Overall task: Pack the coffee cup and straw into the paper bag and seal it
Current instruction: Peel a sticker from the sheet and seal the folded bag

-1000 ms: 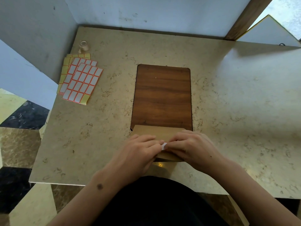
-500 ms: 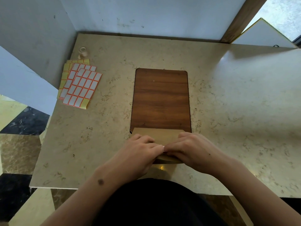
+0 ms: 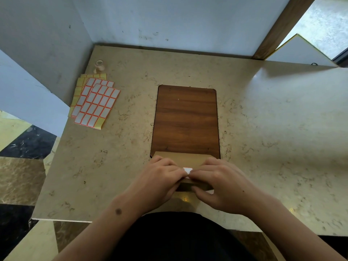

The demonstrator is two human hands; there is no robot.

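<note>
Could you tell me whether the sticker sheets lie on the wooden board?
No, the sticker sheets lie on the stone tabletop, well left of the wooden board.

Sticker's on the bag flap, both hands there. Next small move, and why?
Probably press the white sticker flat across the folded flap. It shows between the fingertips of the left hand and right hand, which hold the paper bag closed; its lower part is hidden, so adhesion is unconfirmed.

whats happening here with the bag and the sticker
A person is sealing a brown paper bag at the near edge of the table. The left hand and right hand press a small white sticker onto the bag's folded top. Sticker sheets lie at the far left. The bag's contents are hidden.
</note>
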